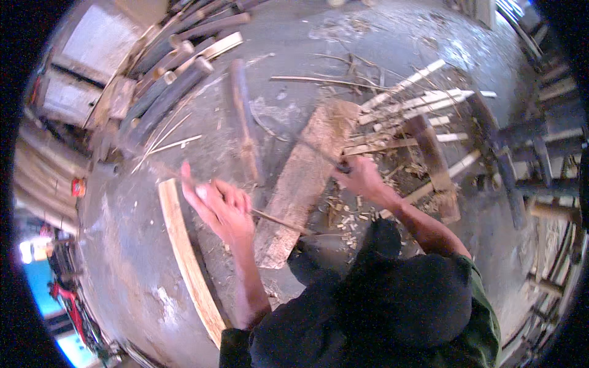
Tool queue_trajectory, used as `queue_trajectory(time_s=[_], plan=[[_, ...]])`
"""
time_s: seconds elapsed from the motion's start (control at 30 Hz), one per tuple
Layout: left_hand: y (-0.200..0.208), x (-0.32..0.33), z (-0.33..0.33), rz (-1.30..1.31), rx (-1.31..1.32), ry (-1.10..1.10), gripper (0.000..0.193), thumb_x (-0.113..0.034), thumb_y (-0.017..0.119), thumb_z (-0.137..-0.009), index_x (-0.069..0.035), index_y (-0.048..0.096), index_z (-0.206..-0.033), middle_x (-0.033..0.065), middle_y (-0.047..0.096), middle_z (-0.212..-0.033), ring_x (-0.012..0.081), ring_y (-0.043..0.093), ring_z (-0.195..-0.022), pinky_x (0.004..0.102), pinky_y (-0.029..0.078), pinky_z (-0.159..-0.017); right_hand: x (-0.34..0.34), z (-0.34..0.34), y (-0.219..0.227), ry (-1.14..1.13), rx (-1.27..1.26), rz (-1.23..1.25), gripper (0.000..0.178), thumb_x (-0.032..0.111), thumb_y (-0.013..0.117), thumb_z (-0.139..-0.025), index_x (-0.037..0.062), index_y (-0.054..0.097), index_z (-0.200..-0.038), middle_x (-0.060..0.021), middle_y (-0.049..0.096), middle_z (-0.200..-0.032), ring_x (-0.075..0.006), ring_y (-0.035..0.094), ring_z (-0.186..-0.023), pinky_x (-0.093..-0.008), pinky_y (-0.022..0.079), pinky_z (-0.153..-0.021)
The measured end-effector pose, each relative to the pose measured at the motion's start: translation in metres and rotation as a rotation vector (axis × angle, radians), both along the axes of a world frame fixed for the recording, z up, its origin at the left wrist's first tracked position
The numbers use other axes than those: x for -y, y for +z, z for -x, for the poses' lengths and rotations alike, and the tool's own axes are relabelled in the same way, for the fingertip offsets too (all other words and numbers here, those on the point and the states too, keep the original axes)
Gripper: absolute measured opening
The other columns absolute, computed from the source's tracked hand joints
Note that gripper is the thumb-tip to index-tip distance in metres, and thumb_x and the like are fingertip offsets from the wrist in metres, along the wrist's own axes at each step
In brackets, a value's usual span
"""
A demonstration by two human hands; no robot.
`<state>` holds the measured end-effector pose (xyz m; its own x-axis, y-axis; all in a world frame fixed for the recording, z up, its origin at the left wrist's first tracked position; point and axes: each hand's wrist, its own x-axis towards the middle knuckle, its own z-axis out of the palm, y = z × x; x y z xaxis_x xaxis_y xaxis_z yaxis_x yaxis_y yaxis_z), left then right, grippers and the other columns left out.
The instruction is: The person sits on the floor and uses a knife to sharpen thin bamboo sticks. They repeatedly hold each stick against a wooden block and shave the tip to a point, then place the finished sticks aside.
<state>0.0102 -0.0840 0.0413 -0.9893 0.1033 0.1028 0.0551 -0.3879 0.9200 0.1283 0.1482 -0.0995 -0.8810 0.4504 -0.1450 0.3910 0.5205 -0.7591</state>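
Got a knife (pixel 320 150) clamped in right hand (pixel 362 178) mid-frame, thin stick (pixel 277 220) gripped in left hand (pixel 222 210), left of centre; tbh, best cut away from that grip.

Rough wood, partly glossy floor (pixel 460 49)
On my feed I see a rough, matt wooden plank (pixel 300 175) at centre, a dull metal knife blade (pixel 318 151) over it, a smoother split-wood strip (pixel 191 264) at lower left and matt black clothing (pixel 405 300) at lower centre.
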Motion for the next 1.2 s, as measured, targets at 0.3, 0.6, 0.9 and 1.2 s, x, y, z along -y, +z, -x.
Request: queue_trajectory(time_s=[0.3, 0.6, 0.9, 1.2], plan=[[-0.031, -0.003, -0.012, 0.257, 0.635, -0.615, 0.025, -0.02, 0.045, -0.103, -0.012, 0.048, -0.126, -0.0043, 0.034, -0.067, 0.0058, 0.034, -0.05, 0.0238, 0.035, -0.046, 0.007, 0.003, 0.033, 0.128, -0.131, -0.308, 0.021, 0.023, 0.072, -0.075, 0.0052, 0.063, -0.082, -0.0146, 0.063, -0.067, -0.0343, 0.064, -0.059, -0.0414, 0.049, -0.053], [-0.028, -0.016, -0.052, 0.219, 0.777, -0.716, 0.044, -0.016, 0.042, -0.103, -0.015, 0.036, -0.146, -0.0062, 0.028, -0.065, 0.0046, 0.028, -0.05, 0.0211, 0.029, -0.044, -0.015, 0.024, 0.016, 0.077, 0.143, -0.51, 0.027, 0.039, 0.07, -0.073, 0.0155, 0.069, -0.086, -0.0104, 0.069, -0.073, -0.0321, 0.069, -0.071, -0.0483, 0.053, -0.061], [-0.04, -0.006, -0.071, 0.154, 0.769, -0.806, 0.044, -0.019, 0.04, -0.103, -0.014, 0.036, -0.146, -0.0058, 0.029, -0.061, 0.0051, 0.027, -0.046, 0.0215, 0.027, -0.04, -0.044, 0.022, 0.027, 0.181, -0.135, -0.539, 0.022, 0.03, 0.069, -0.077, 0.008, 0.065, -0.077, -0.0146, 0.065, -0.069, -0.0358, 0.065, -0.063, -0.0451, 0.052, -0.057], [-0.046, -0.011, -0.082, 0.24, 0.781, -0.768, 0.042, -0.018, 0.045, -0.102, -0.011, 0.042, -0.144, -0.0064, 0.031, -0.061, 0.0031, 0.028, -0.047, 0.0205, 0.029, -0.043, -0.043, 0.026, 0.062, 0.166, -0.044, -0.472, 0.025, 0.03, 0.069, -0.075, 0.0089, 0.07, -0.087, -0.0158, 0.067, -0.071, -0.0343, 0.067, -0.065, -0.0452, 0.053, -0.06]])
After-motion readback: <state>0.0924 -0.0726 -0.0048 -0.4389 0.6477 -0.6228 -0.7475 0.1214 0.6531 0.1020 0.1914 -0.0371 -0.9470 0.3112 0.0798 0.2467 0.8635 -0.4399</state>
